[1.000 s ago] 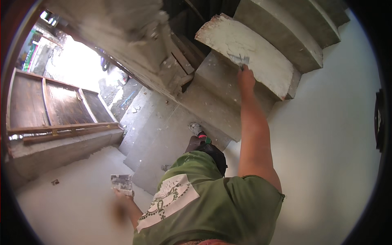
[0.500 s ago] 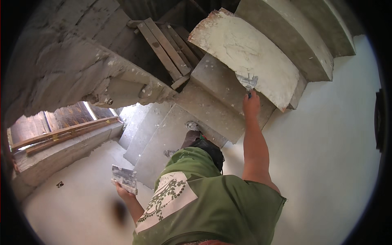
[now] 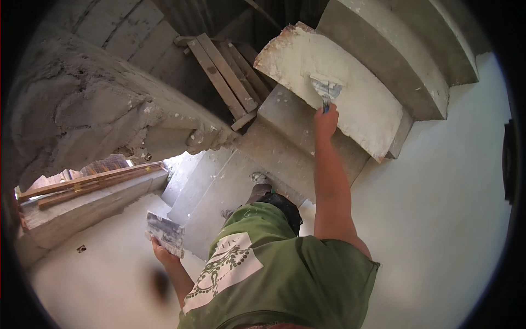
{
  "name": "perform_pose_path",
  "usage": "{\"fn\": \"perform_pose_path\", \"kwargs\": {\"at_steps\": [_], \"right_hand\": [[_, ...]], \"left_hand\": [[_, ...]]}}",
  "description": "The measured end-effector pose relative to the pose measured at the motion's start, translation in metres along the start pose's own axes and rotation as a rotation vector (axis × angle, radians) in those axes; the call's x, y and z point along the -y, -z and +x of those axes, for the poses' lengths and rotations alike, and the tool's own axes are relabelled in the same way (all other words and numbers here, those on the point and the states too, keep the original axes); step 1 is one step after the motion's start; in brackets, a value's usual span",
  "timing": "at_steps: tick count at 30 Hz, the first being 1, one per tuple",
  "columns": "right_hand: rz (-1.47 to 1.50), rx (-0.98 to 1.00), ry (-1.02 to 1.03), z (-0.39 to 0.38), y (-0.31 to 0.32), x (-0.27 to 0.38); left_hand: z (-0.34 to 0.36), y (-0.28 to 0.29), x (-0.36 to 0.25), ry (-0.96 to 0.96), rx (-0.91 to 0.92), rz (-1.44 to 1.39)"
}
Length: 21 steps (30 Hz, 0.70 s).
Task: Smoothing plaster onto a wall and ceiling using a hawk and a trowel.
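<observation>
My right hand [image 3: 326, 122] is closed round the dark bluish handle of a putty knife [image 3: 327, 89], whose fan-shaped blade carries whitish paste. That blade is over the pale, paste-covered board [image 3: 361, 93], a curved piece with ragged brownish ends that lies on a stair step; I cannot tell how firmly they touch. Lower down on the left, my left hand [image 3: 163, 253] grips a wide flat metal blade [image 3: 166, 233] smeared with white and grey, held near my side. Its handle, if it has one, is hidden.
Concrete stairs [image 3: 287, 107] curve up to the upper right beside a smooth white wall [image 3: 438, 197]. A wooden plank frame [image 3: 224, 74] leans behind them. Rough broken concrete [image 3: 98, 115] juts in at left, above a ledge with wooden strips [image 3: 98, 183]. My feet stand on a lower step [image 3: 219, 186].
My right hand and the putty knife have moved up and slightly left, farther onto the board. The left hand still holds its blade in nearly the same place. The view has tilted slightly.
</observation>
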State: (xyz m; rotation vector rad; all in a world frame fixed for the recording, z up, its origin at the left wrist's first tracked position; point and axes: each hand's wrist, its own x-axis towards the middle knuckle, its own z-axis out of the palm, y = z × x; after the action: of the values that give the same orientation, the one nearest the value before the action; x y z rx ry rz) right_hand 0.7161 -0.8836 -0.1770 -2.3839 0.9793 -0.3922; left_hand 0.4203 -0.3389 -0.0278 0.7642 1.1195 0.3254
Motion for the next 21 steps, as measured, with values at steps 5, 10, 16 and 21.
{"fn": "perform_pose_path", "kwargs": {"at_steps": [5, 10, 16, 21], "right_hand": [[0.167, -0.180, 0.140, -0.023, 0.010, -0.013], [0.166, -0.118, 0.074, -0.015, 0.030, -0.002], [0.609, -0.054, 0.158, -0.054, 0.082, 0.023], [1.143, 0.248, 0.369, -0.146, 0.140, 0.035]], "left_hand": [[0.006, 0.005, 0.010, 0.033, 0.006, -0.008], [0.014, -0.003, 0.021, 0.101, 0.122, -0.007], [0.011, -0.045, 0.032, 0.082, 0.359, 0.077], [0.005, -0.088, 0.037, 0.157, 0.451, 0.110]]}}
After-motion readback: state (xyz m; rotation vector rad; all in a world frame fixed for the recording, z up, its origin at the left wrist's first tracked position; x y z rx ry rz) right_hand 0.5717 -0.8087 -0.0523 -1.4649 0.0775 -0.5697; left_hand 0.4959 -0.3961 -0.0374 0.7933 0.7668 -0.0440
